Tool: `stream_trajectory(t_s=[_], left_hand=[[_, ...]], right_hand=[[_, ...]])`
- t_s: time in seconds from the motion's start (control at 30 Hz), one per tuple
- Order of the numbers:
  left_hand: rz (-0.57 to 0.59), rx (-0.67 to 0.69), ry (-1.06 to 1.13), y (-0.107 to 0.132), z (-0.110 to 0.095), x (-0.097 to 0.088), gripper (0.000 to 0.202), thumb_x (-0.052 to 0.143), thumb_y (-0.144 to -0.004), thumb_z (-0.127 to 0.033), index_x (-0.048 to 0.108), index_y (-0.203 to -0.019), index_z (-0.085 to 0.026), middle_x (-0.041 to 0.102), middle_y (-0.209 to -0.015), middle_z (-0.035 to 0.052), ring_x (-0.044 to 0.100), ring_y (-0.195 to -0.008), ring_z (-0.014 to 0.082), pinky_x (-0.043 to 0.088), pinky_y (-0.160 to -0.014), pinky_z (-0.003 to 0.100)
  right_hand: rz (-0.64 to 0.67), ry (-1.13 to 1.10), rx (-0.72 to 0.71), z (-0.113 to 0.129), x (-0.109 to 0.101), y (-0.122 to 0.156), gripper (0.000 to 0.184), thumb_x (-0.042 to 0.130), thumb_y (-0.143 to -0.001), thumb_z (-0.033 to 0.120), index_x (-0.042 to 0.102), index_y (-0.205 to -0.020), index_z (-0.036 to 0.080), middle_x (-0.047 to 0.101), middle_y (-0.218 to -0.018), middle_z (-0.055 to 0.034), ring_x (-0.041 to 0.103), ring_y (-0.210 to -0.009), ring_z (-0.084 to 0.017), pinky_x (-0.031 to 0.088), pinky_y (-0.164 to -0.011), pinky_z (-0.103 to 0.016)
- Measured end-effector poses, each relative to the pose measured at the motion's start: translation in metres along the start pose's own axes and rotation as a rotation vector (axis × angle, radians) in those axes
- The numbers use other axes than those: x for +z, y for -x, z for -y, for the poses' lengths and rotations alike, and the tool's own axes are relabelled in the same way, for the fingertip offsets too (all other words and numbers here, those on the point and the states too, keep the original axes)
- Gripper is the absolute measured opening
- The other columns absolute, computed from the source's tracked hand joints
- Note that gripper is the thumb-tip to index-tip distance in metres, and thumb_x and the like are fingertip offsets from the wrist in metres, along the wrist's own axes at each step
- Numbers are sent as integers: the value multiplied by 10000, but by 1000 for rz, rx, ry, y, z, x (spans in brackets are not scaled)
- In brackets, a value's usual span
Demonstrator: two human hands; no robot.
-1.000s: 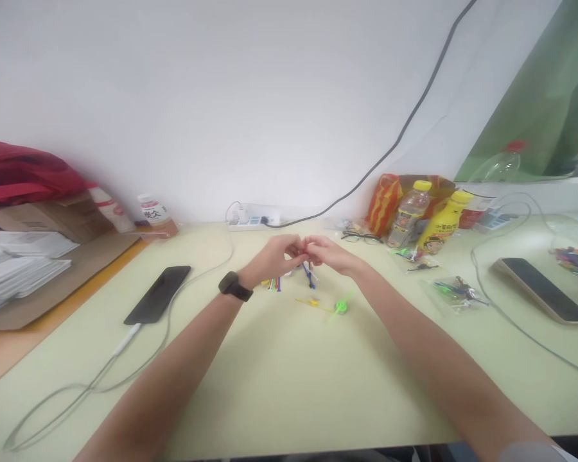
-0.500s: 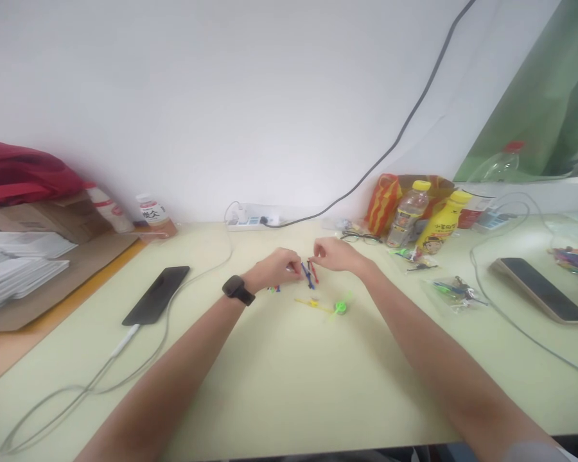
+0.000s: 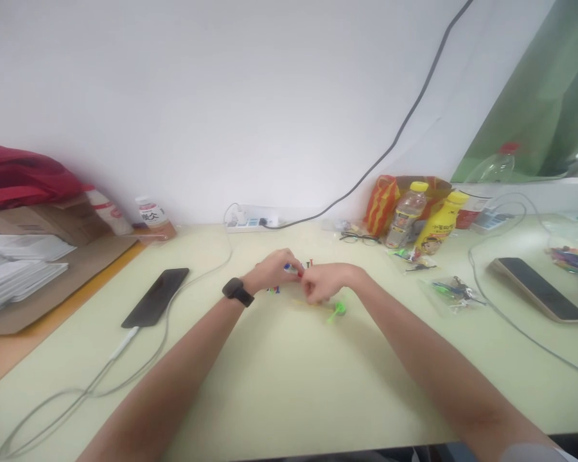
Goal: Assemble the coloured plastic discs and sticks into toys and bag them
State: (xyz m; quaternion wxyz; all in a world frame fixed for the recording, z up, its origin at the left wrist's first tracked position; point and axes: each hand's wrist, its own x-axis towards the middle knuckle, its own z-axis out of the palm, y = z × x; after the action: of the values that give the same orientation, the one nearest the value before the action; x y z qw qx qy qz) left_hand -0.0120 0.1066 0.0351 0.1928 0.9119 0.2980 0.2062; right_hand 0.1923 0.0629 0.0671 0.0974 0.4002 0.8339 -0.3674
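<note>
My left hand [image 3: 275, 269], with a black watch on its wrist, is closed in a pinch above the table. A small red plastic piece [image 3: 300, 274] shows at its fingertips, and a bit of blue [image 3: 288, 265] beneath its fingers. Against those fingertips, my right hand [image 3: 325, 282] is closed with fingers curled down; what it grips is hidden. Just behind the hands are thin red and dark pieces [image 3: 309, 263]. A green round plastic piece with thin arms [image 3: 338, 309] lies in front of the right hand, which partly covers a yellow stick [image 3: 298, 302]. Small coloured bits [image 3: 273, 290] lie under the left hand.
A phone [image 3: 157, 298] on a white cable lies left. Behind are a power strip [image 3: 250, 221] and glasses [image 3: 360, 238]. To the right stand a clear bottle [image 3: 407, 218] and a yellow bottle [image 3: 438, 224], near bagged plastic parts [image 3: 455, 292] and a second phone [image 3: 542, 289].
My right hand has moved left and toward me, meeting my left fingertips and covering part of the yellow stick. The blue stick between the hands no longer shows there.
</note>
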Motion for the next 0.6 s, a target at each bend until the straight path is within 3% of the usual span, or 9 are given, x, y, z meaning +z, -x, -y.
stream_trajectory(t_s=[0.17,0.27,0.33,0.43,0.5,0.6], left_hand=[[-9,0,-30,2,3,-9,144,790,-828,-377,842,-940,-302,688,-970,65,680,-920,239,542,-821,340],[-165,-7,21,-1,0,-19,202,711,-903,-402,814,-1033,-287,743,-1011,61,680,-999,245,553,-885,367],[-271,-19,105,-5,-6,-24,247,645,-952,-416,790,-1080,-263,763,-1068,60,694,-987,227,568,-881,365],[-283,6,293,-9,-18,-24,313,636,-970,-432,751,-1182,-234,756,-1175,79,716,-1029,218,592,-913,358],[-307,17,377,-12,-25,-21,371,684,-945,-447,727,-1238,-224,750,-1198,93,718,-1075,230,603,-944,372],[-430,-11,404,-14,-28,-15,401,752,-895,-452,728,-1215,-212,759,-1146,94,721,-1073,240,621,-939,391]], right_hand=[[-52,-260,-95,-7,-15,19,96,654,-796,257,692,-852,188,742,-842,-42,665,-711,-165,480,-650,-255],[-242,-479,-156,-17,-22,24,131,660,-849,300,675,-933,201,735,-886,-45,658,-766,-164,477,-669,-251],[-408,-685,-219,-24,-23,20,169,665,-879,350,655,-967,206,725,-903,-43,641,-763,-153,470,-671,-250],[-599,-1029,-310,-27,-21,4,243,700,-870,416,624,-981,214,689,-854,-22,597,-712,-133,471,-671,-253],[-650,-1216,-355,-26,-18,-8,269,722,-852,427,608,-974,215,664,-822,-10,586,-707,-131,480,-682,-255],[-658,-1368,-390,-20,-14,-21,266,732,-839,412,600,-942,206,650,-823,-8,581,-723,-131,491,-691,-254]])
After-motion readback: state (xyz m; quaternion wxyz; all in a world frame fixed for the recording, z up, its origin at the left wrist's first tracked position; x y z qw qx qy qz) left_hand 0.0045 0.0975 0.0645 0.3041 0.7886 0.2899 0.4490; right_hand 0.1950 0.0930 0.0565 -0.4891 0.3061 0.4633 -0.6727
